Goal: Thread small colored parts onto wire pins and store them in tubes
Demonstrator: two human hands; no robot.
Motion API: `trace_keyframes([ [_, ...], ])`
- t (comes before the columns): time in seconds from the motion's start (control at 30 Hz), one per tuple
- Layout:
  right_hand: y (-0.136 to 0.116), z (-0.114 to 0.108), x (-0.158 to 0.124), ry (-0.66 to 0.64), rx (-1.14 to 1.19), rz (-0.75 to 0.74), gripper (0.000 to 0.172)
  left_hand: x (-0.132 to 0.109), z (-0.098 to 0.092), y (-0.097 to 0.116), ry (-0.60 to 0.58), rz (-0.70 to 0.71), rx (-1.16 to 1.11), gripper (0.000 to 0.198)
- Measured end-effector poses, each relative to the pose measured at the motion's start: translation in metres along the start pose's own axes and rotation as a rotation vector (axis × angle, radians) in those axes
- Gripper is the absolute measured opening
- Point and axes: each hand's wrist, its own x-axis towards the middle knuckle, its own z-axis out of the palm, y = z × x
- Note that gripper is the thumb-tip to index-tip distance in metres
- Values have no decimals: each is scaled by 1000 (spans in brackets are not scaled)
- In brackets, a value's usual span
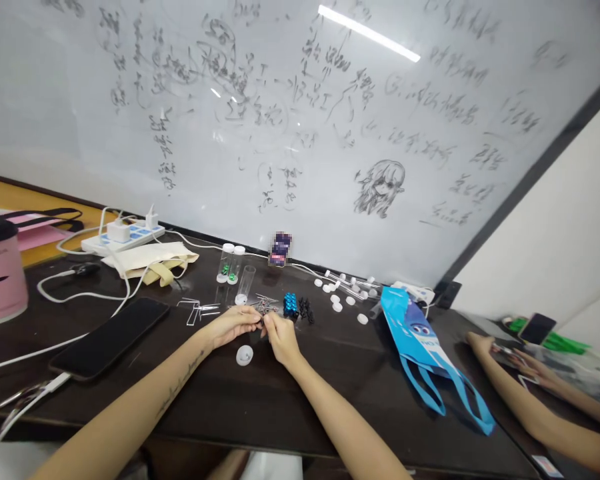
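My left hand (pixel 236 325) and my right hand (pixel 281 335) meet above the table, fingertips pinched together. Whatever sits between them is too small to make out. Just below lies a round white cap (pixel 245 356). Behind the hands is a pile of thin metal pins (pixel 267 304), with blue round pieces (pixel 291 305) and small black pieces (pixel 307 311) to its right. A clear tube (pixel 247 281) stands on a white base behind my left hand. Two capped tubes (pixel 225 265) holding green bits stand farther back. Bent metal rods (pixel 199 311) lie to the left.
White caps (pixel 336 303) and clear tubes lie scattered at the back right, beside a blue bag (pixel 414 337). A large black phone (pixel 111 339), power strip (pixel 123 238) and pink cup (pixel 1 280) occupy the left. Another person's arms (pixel 525 407) reach in at right.
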Motion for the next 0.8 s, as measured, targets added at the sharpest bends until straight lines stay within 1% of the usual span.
trace_keyframes([
  [0.37,-2,-1,0,15,122,54,46,3,4,4,-26,-59,-4,15],
  [0.53,2,1,1,40,188,94,47,5,8,3,-7,-44,-12,13],
  [0.7,10,2,2,70,247,134,53,9,13,0,6,-50,-11,15],
  [0.8,14,4,3,78,286,153,55,10,15,-3,34,-50,-30,16],
])
